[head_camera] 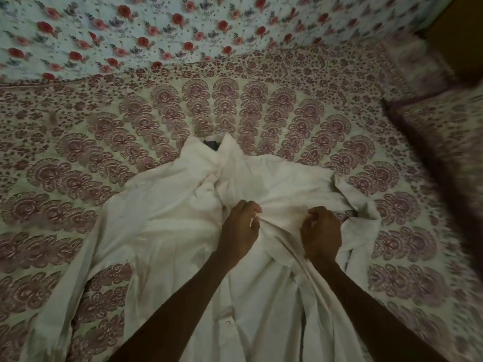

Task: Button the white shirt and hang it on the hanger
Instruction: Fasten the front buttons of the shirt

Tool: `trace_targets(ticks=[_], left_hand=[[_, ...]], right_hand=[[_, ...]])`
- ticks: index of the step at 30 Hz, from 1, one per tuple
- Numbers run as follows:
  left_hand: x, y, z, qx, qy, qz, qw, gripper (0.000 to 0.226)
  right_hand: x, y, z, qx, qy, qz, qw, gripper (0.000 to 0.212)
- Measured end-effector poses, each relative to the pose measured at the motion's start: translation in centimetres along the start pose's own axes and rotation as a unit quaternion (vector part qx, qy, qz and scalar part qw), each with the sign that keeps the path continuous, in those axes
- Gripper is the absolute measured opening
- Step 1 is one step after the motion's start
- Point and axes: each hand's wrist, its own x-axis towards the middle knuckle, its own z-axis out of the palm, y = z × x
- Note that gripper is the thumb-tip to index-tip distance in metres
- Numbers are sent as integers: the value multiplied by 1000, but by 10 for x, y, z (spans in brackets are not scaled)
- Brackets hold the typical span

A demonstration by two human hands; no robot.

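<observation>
The white shirt [167, 231] lies spread on the bed, collar [222, 150] pointing away from me, front side up and crumpled around the chest. My left hand [241, 227] pinches a fold of the shirt's front near the middle. My right hand [321, 235] grips the other front edge a short way to the right, fingers curled into the cloth. One small button [228, 322] shows on the placket lower down, between my forearms. No hanger is in view.
The shirt rests on a patterned maroon and cream bedspread [104, 142]. A floral sheet with red roses [156, 30] covers the far side. A pillow in matching print [444, 142] lies at the right edge.
</observation>
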Motion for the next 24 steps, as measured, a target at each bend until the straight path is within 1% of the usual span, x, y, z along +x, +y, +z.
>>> trace_targets(ticks=[1,3,4,5,6,8,9,10,13,15,16,17,18,19,21,22,23,24], left_hand=[[4,11,11,15,-17,26,999,20],[14,34,41,71,-67,80,992,26],[18,43,54,116,-93,109,983,30],[20,54,72,162,-121,129,971,33],[21,58,82,202,-142,133,960,34],[19,71,106,242,-170,112,949,34],[17,74,114,249,-179,86,948,34],[17,79,120,262,-187,64,945,34],[19,91,130,307,-175,34,935,31],[22,95,133,321,-165,32,932,29],[23,98,136,326,-165,37,930,29],[25,100,138,319,-164,34,933,29],[27,103,139,302,-169,25,938,30],[30,106,141,279,-175,12,944,34],[32,115,146,249,-191,-12,950,44],[33,117,147,246,-198,-24,949,51],[33,121,148,250,-205,-34,946,59],[35,123,148,254,-211,-46,943,66]], right_hand=[[5,13,-6,-36,11,34,999,30],[15,41,-20,-113,3,144,983,58],[18,52,-24,-123,-25,196,973,73],[22,67,-29,-108,-54,231,966,85],[21,72,-29,-83,-94,248,960,95],[14,85,-28,-103,-143,262,949,107],[10,87,-24,-120,-143,259,948,105],[6,89,-24,-126,-128,257,950,95],[11,103,-40,-94,-84,221,967,47],[22,113,-67,-14,-65,196,978,27],[30,119,-86,56,-71,187,978,24],[38,121,-106,135,-85,182,970,25],[44,119,-128,215,-120,193,950,22],[51,120,-147,290,-175,214,916,17],[60,131,-186,418,-288,250,825,23],[64,139,-200,457,-323,256,788,24],[67,153,-211,469,-335,276,769,22],[68,167,-217,464,-332,303,764,19]])
